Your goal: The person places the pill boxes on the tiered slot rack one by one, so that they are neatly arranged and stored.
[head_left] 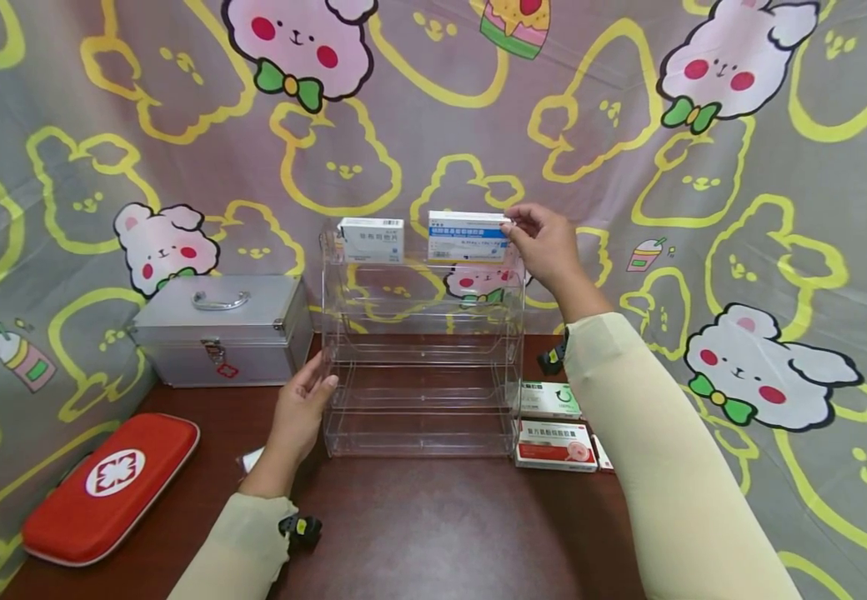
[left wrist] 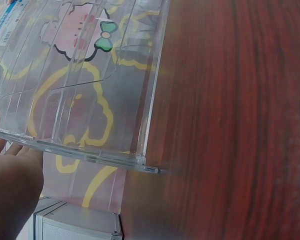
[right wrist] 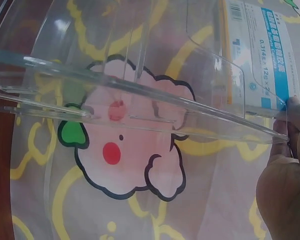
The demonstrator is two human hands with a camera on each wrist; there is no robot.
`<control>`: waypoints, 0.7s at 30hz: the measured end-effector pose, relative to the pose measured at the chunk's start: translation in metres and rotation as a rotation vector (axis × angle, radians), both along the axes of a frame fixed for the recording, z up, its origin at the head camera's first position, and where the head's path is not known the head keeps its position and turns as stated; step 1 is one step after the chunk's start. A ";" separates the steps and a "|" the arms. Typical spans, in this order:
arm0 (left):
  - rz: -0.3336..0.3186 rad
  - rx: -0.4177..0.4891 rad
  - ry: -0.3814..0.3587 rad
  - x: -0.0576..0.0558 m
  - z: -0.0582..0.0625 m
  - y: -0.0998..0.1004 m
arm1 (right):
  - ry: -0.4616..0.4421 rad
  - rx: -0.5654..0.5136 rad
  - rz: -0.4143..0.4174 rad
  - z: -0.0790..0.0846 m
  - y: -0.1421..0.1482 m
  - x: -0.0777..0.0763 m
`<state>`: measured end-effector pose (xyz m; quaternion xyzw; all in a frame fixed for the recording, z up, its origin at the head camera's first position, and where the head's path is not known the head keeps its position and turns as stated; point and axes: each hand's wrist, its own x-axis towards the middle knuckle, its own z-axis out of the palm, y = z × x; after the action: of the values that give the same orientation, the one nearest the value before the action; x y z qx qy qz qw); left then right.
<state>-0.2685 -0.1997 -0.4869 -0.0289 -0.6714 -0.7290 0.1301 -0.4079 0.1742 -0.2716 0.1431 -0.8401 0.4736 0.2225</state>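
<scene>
A clear tiered display rack (head_left: 422,396) stands on the table. On its top tier, at the right, sits a blue-and-white medicine box (head_left: 468,237); a white medicine box (head_left: 371,241) is at the left of that tier. My right hand (head_left: 546,246) pinches the right end of the blue-and-white box, beside the rack's side panel (right wrist: 155,95). Lower down, my left hand (head_left: 300,412) grips the edge of the rack's left side panel, thumb on one face and fingers on the other (left wrist: 15,175).
A silver case (head_left: 219,329) and a red first-aid pouch (head_left: 114,492) lie to the left. Right of the rack are a green-and-white box (head_left: 548,400) and a red-and-white box (head_left: 556,446). Something white (head_left: 252,459) shows partly behind my left wrist. A patterned cloth (head_left: 433,125) hangs behind.
</scene>
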 end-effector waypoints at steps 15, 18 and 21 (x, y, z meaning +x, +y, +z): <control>-0.011 0.009 0.006 -0.001 0.000 0.001 | 0.010 -0.013 0.025 -0.001 0.003 0.003; -0.005 0.010 -0.004 0.000 0.000 0.001 | 0.021 -0.093 0.082 -0.003 0.009 0.003; -0.002 0.010 -0.006 0.000 0.000 0.001 | 0.050 -0.158 0.117 -0.006 0.020 0.008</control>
<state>-0.2688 -0.1991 -0.4869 -0.0267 -0.6683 -0.7324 0.1273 -0.3997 0.1941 -0.2771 0.1859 -0.7844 0.5470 0.2260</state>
